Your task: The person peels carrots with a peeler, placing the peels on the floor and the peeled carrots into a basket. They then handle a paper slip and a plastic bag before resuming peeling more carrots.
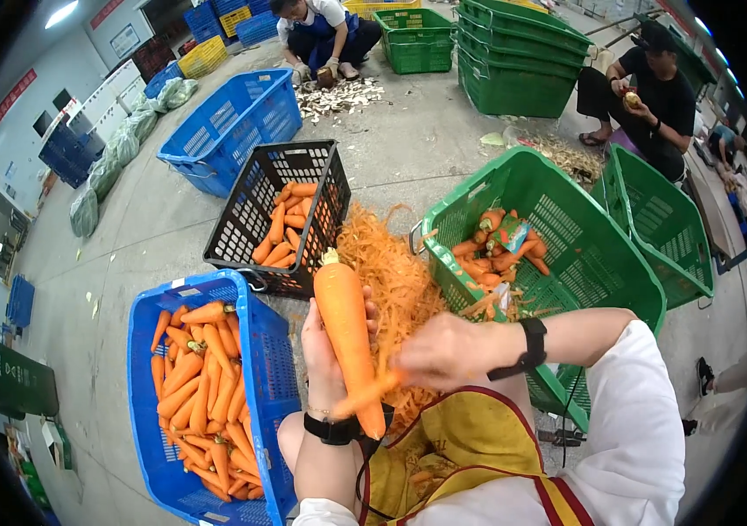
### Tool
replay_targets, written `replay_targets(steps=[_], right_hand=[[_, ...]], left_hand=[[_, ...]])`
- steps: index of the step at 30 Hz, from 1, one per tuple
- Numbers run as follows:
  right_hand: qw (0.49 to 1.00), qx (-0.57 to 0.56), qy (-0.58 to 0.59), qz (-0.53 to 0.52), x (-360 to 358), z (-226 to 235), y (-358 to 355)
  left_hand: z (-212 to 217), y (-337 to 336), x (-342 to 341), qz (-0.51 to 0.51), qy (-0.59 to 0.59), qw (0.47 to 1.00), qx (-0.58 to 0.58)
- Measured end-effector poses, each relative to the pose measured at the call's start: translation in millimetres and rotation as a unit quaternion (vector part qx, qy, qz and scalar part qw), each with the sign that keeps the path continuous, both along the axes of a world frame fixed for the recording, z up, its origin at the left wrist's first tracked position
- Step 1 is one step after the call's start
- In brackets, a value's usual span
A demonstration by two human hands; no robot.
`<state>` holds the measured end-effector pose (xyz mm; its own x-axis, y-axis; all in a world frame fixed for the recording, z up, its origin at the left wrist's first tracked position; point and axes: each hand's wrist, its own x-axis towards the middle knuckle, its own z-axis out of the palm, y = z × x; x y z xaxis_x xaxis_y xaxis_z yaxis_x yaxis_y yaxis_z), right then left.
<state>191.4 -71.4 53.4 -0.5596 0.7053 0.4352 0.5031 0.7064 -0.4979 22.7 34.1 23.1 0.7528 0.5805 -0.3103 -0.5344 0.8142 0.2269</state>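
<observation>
My left hand (pixel 322 351) is wrapped round a large orange carrot (pixel 347 316), held tilted, with its green stem end up and its tip toward my lap. Smeared by motion, my right hand (pixel 448 351) is closed beside the carrot's lower half. From its fingers a blurred orange strip or tool (pixel 369 394) crosses the carrot; I cannot make out which. Beneath and beyond both hands lies a heap of carrot peelings (pixel 391 280). A yellow apron (pixel 496 438) with dark red edging covers my lap, with some orange scraps in it.
Left stands a blue crate (pixel 281 368) full of carrots; ahead is a black crate (pixel 329 188) with fewer. A green crate (pixel 601 263) on the right holds carrots and scraps. Beyond are an empty-looking blue crate (pixel 281 105), stacked green crates (pixel 513 79) and two people crouching or sitting.
</observation>
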Motion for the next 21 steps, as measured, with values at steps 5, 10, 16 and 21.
replay_targets(steps=[5,10,16,21], right_hand=[[0.969,0.062,0.020,-0.239,8.0,-9.9,3.9],[0.998,-0.009,0.010,-0.066,6.4,-9.3,-1.2],[0.968,0.059,0.020,-0.243,10.8,-20.3,-1.7],[0.994,0.014,0.018,-0.106,5.8,-7.4,-4.6]], left_hand=[[2.8,-1.2,-0.1,-0.047,0.015,0.995,0.087],[7.8,-4.7,0.3,-0.043,0.032,0.997,0.049],[5.0,-4.8,4.3,-0.069,0.065,0.994,0.057],[-2.0,-1.2,5.4,-0.043,-0.045,0.997,0.050]])
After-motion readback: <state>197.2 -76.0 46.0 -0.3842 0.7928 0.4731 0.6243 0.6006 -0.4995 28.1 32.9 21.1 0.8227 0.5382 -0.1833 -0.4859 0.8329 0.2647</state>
